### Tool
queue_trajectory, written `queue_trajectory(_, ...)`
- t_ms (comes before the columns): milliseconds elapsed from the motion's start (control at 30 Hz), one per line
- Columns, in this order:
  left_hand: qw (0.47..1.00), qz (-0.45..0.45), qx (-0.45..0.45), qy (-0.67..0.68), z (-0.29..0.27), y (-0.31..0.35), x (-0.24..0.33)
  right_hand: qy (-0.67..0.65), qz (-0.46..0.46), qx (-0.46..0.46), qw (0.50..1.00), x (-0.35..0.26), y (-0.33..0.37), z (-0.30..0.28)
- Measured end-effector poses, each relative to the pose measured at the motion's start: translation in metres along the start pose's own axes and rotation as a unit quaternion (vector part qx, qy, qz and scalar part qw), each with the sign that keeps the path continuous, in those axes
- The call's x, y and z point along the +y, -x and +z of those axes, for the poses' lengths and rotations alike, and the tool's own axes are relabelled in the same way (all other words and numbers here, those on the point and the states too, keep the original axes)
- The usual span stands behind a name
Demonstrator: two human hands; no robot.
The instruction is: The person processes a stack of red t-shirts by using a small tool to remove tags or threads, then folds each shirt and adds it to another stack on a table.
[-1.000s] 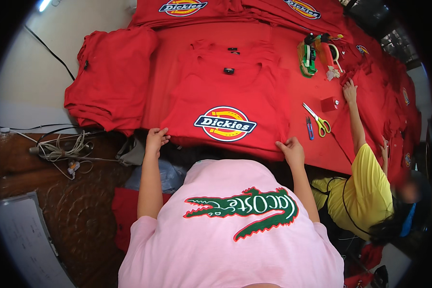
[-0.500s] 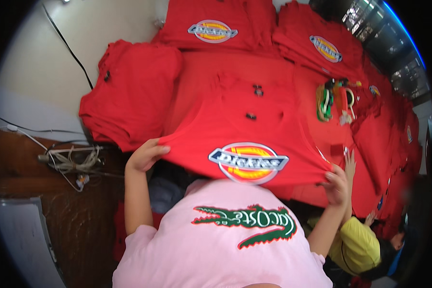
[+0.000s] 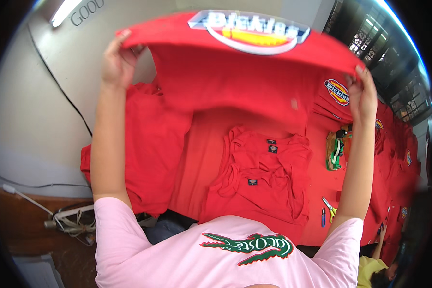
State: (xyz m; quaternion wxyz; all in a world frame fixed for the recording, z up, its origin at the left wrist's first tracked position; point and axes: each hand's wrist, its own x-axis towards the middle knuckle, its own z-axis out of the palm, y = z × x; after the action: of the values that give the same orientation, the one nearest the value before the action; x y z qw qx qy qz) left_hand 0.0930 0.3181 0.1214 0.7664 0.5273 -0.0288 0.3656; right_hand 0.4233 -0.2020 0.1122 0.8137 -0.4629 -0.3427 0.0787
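A red sleeveless shirt (image 3: 216, 72) with a large printed badge hangs spread in the air between my raised hands, slightly blurred. My left hand (image 3: 120, 62) pinches one corner at the upper left. At the right, the opposite corner is gripped by my right hand (image 3: 363, 93). Beneath the lifted shirt, red sleeveless tops (image 3: 254, 201) with dark neck labels lie overlapped on the red-covered table (image 3: 192, 158).
A pile of red garments (image 3: 153, 158) lies at the left, more badge-printed shirts (image 3: 337, 92) at the far right. Yellow-handled scissors (image 3: 330, 210), blue snips (image 3: 323, 217) and a green basket (image 3: 333, 151) are near my right forearm. A person in yellow (image 3: 371, 270) is at the lower right.
Both hands have risen far up and away from my body, lifting the shirt off the table. The tops beneath it, the scissors and the snips have come into view.
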Motion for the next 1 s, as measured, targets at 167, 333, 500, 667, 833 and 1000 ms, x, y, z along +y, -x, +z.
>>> queue_trajectory(167,0.997,0.07,0.033,-0.019,-0.009,-0.069,0.003,-0.016,-0.036,0.004,0.999,0.043,-0.066,0.024)
queue_trajectory(333,0.984,-0.034,0.119,-0.126,-0.066,-0.073,-0.06,0.083,0.073,0.08,0.991,0.15,-0.051,0.013)
queue_trajectory(500,0.862,-0.291,0.121,-0.398,-0.14,-0.037,-0.151,0.237,0.192,0.059,0.951,0.264,-0.001,-0.031)
queue_trajectory(667,0.627,0.069,-0.033,-0.775,-0.097,-0.015,-0.222,0.592,-0.133,0.009,0.795,0.3,0.0,0.017)
queue_trajectory(833,0.521,0.273,-0.125,-0.799,-0.039,-0.105,-0.252,0.65,-0.221,-0.122,0.717,0.338,-0.073,0.117)
queue_trajectory(1000,0.559,0.183,-0.027,-0.808,-0.051,-0.197,-0.304,0.757,-0.114,0.005,0.643,0.418,-0.192,0.082)
